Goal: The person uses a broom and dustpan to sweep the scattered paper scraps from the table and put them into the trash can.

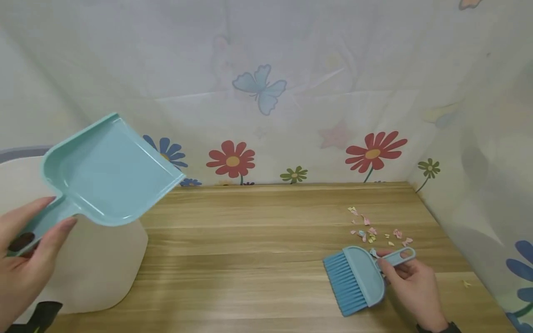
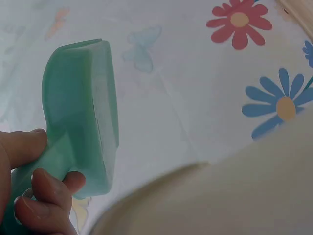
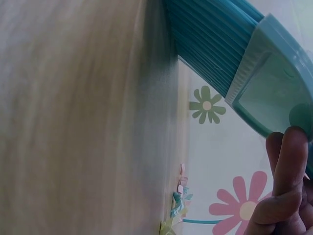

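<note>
My left hand [image 1: 31, 259] grips the handle of a light blue dustpan [image 1: 112, 171], raised at the left with its flat lip toward the upper right. The dustpan's tray looks bare. In the left wrist view, fingers [image 2: 51, 196] wrap the handle below the pan [image 2: 73, 117]. At the right, my right hand [image 1: 416, 286] pinches the handle of a small blue hand brush [image 1: 356, 280], its bristles pointing left, low over the table. The right wrist view shows the brush [image 3: 274, 83] tilted, bristles close to the wood. Paper scraps [image 1: 370, 233] in pink, yellow and blue lie scattered behind the brush.
A cream, rounded object [image 1: 100, 268] stands at the table's left, below the dustpan. One yellow scrap [image 1: 466, 283] lies apart near the right edge. A curtain with printed flowers and butterflies [image 1: 308, 92] borders the wooden table [image 1: 233, 259] behind and at right.
</note>
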Demonstrator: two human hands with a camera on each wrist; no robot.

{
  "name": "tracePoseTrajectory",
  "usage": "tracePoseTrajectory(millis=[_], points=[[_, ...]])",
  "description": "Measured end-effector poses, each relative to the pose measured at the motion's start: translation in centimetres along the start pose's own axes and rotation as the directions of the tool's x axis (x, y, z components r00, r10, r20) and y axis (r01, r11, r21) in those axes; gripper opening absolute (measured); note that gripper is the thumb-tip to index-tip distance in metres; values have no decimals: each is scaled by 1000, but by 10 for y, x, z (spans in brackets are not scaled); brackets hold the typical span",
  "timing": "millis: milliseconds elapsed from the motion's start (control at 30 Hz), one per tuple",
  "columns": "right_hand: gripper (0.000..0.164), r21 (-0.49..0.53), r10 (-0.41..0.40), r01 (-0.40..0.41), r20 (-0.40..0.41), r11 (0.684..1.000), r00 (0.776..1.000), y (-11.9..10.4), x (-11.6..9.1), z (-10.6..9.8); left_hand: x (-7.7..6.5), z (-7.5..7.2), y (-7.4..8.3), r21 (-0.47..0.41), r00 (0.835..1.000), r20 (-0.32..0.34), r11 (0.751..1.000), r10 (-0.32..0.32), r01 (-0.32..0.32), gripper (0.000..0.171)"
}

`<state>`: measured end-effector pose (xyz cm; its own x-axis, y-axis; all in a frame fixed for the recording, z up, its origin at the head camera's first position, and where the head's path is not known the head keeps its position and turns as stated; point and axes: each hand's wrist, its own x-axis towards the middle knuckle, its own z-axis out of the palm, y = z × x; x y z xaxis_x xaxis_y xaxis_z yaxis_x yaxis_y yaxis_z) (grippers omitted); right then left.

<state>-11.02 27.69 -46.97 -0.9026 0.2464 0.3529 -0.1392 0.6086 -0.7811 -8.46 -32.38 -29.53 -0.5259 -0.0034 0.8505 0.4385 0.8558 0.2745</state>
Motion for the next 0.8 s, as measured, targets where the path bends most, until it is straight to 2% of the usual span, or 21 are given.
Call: tracePoseTrajectory(millis=[67, 167, 233, 333, 400, 467, 533, 600, 700, 800], points=[[13, -3, 1, -1, 4, 1000, 1000, 1, 0, 0, 2, 7, 13, -45, 995, 18, 995, 95, -94, 50], [13, -6, 0, 0, 6, 1000, 1000, 1, -1, 0, 1, 19, 32, -2, 983, 44, 984, 179, -179, 58], [13, -5, 0, 0, 6, 1000, 1000, 1, -1, 0, -2, 28, 42, 66, 977, 67, 976, 201, -206, 68], [12, -2, -1, 1, 2, 1000, 1000, 0, -1, 0, -11, 47, 47, 67, 974, 106, 976, 199, -207, 70], [11, -1, -4, 4, 2, 1000, 1000, 0, -1, 0, -19, 60, 47, 26, 970, 166, 983, 175, -182, 65], [11, -1, -5, 5, 4, 1000, 1000, -1, -1, 0, -28, 74, 46, -34, 963, 227, 990, 144, -140, 48], [11, -5, 1, -1, 8, 1000, 1000, 0, -1, 0, -37, 88, 44, -78, 950, 295, 993, 103, -84, 35], [12, -7, 14, -14, 12, 1000, 1000, 0, -1, -1, -46, 104, 43, -120, 935, 350, 993, 59, -17, 34], [13, -7, 35, -35, 17, 999, 999, 1, -1, 0, -60, 126, 41, -166, 890, 455, 980, -20, 106, 36], [13, -3, 48, -48, 21, 999, 999, 1, -1, 0, -72, 146, 39, -194, 822, 563, 953, -86, 233, 36]])
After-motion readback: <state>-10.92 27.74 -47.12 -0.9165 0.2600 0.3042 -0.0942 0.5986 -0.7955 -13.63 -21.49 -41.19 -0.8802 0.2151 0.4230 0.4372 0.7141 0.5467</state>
